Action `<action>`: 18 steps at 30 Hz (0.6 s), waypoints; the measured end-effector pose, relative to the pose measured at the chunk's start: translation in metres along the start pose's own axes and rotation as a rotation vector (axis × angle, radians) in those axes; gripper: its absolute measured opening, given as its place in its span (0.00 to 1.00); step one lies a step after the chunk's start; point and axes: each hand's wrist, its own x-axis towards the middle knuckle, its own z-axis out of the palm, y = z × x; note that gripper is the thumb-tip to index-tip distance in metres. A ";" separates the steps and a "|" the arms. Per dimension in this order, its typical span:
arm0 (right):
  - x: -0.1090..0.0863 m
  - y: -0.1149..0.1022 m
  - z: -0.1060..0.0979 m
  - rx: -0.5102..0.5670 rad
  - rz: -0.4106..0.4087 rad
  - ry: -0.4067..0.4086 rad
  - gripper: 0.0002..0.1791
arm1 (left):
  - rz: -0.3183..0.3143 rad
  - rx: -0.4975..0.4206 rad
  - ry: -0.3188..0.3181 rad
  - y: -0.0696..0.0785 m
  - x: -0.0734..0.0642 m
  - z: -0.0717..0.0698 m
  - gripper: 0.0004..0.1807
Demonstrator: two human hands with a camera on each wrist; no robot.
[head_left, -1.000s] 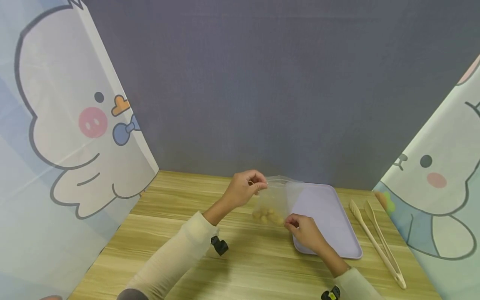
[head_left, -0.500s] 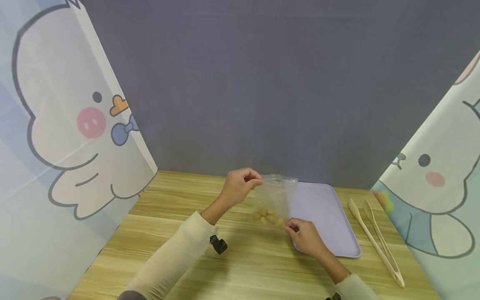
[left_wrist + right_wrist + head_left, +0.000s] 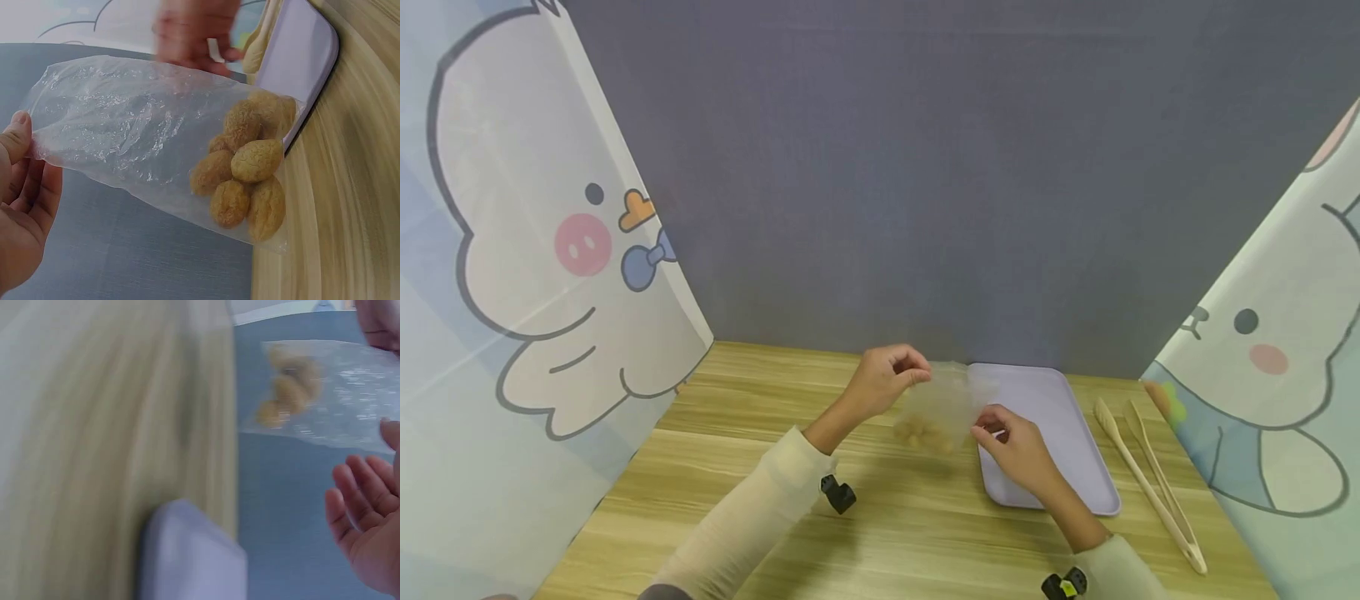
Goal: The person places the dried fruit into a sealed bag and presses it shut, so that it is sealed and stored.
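Note:
A clear plastic bag [image 3: 946,398] hangs above the wooden table. My left hand [image 3: 887,381] pinches its upper left corner between thumb and fingers; the left wrist view shows this grip closely. Several brown oval pieces with cracked, wrinkled surfaces, like nuts [image 3: 257,160], lie in the bottom of the bag. My right hand [image 3: 1018,450] is at the bag's right side, over the near left part of the tray. In the right wrist view its fingers [image 3: 359,490] curve loosely with nothing between them, and the bag is a little beyond.
A pale purple tray [image 3: 1063,450] lies on the table [image 3: 880,533] behind and right of the bag. Wooden tongs [image 3: 1153,487] lie right of the tray. A dark grey panel [image 3: 880,183] stands at the back, with cartoon-printed sheets [image 3: 512,275] at both sides.
My right hand, which pinched the bag's lower right corner, has let go and moved slightly up. The bag's bottom has swung left. My left hand keeps its grip, after slight shifts.

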 end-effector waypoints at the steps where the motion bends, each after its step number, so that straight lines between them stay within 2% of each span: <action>1: 0.002 -0.003 -0.002 0.014 -0.007 0.025 0.04 | -0.003 -0.002 0.000 0.000 -0.001 0.000 0.04; 10: 0.018 -0.024 -0.012 0.087 -0.072 0.225 0.04 | -0.011 -0.006 0.009 -0.005 -0.002 0.000 0.04; 15: 0.022 -0.029 -0.015 0.113 -0.119 0.294 0.08 | -0.023 -0.012 0.000 -0.007 -0.004 -0.002 0.05; 18: 0.023 -0.038 -0.018 0.144 -0.118 0.318 0.06 | -0.040 -0.013 -0.001 -0.009 -0.004 -0.004 0.05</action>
